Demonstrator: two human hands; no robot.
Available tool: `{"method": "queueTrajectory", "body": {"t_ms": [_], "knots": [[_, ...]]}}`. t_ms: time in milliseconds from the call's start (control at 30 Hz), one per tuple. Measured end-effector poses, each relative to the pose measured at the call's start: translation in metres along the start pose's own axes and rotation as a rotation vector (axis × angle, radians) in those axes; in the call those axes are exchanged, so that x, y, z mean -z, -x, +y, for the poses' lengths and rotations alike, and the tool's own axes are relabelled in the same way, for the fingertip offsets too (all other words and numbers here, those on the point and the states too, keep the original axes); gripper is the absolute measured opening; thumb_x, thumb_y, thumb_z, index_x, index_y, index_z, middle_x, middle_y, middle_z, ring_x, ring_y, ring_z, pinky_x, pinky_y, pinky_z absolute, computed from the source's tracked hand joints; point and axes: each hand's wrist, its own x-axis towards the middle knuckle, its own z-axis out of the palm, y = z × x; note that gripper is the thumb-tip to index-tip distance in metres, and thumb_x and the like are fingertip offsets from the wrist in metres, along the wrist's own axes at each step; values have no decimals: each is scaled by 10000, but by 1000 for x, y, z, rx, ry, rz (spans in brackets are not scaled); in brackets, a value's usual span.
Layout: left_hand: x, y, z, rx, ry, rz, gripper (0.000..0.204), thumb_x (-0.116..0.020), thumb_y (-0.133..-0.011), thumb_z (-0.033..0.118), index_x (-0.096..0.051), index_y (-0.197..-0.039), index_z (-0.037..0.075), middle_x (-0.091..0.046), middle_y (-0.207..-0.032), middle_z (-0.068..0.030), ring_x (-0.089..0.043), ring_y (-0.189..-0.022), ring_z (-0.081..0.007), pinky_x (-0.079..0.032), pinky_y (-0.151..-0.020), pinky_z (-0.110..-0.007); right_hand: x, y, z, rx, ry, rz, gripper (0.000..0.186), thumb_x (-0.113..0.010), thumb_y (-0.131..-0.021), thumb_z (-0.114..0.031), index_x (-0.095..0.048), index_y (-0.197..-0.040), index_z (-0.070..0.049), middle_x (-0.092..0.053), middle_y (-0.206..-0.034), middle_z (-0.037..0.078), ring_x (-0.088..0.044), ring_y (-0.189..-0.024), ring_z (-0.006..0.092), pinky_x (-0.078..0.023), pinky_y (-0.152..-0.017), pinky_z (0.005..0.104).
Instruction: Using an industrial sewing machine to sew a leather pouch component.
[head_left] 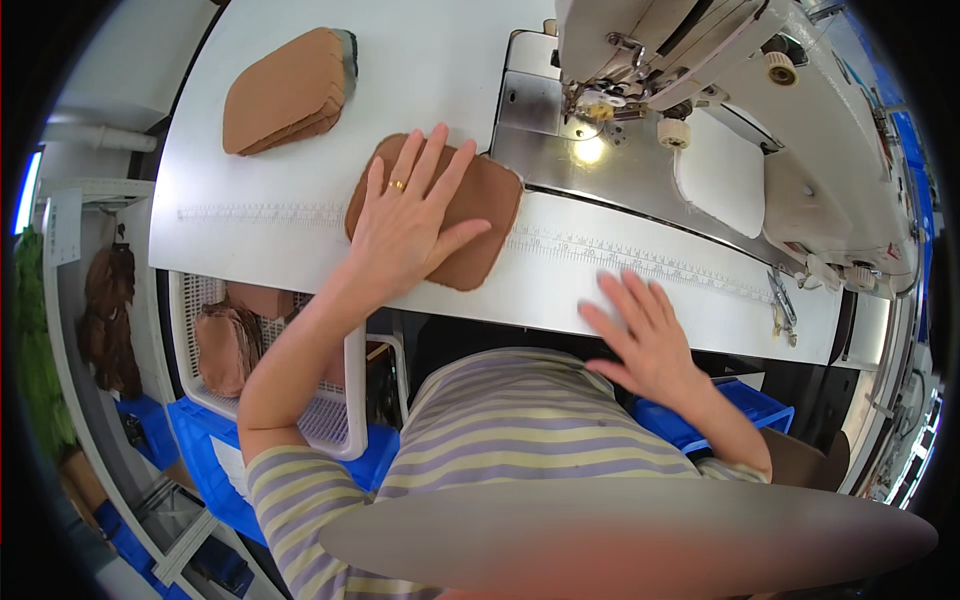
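My left hand (405, 225) lies flat with fingers spread on a brown, rounded-corner fabric panel (480, 215) on the white table. My right hand (640, 335) is held by the table's front edge, fingers apart and slightly blurred, with nothing in it. To the right of the panel stands a sewing machine (700, 60), its lamp shining on the metal plate (600, 165) below the needle area. A stack of similar brown panels (285, 95) rests at the far left of the table, with a grey-green layer showing along its right side.
Scissors or thread snips (783, 300) lie near the table's right end. A printed ruler scale (640, 262) runs along the tabletop. Below the left edge, a white plastic basket (350, 400) holds brown pieces (225, 350). Blue bins (765, 405) sit under both sides.
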Motion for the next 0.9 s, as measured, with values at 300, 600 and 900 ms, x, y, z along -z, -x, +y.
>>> {"method": "queueTrajectory", "body": {"t_ms": [300,600,900], "knots": [[31,67,7,-227,188,-11,517,-734,-761,207,-614,-1251,92,-577,-1287,-161,-523,-1188,-285,-430,-958,-399,1,54,13,-94,-125,395,225,-720,-735,-16,-682,-956,-10,-675,-1049,157,-654,-946,321,-526,-829,378],[47,269,-40,1059,804,1019,253,-538,-992,136,-654,-1119,-48,-690,-1090,-70,-634,-936,-122,-483,-863,-274,-10,-5,35,-327,-360,602,265,-574,-921,-44,-637,-1171,22,-660,-1141,144,-645,-1003,235,-471,-929,333],[-97,311,-57,986,228,274,351,-580,-946,211,-595,-1261,56,-532,-1346,-225,-517,-1254,-359,-409,-1043,-378,-10,-17,33,-392,-361,551,273,-567,-931,-23,-627,-1196,2,-657,-1137,116,-641,-966,192,-494,-884,306]]}}
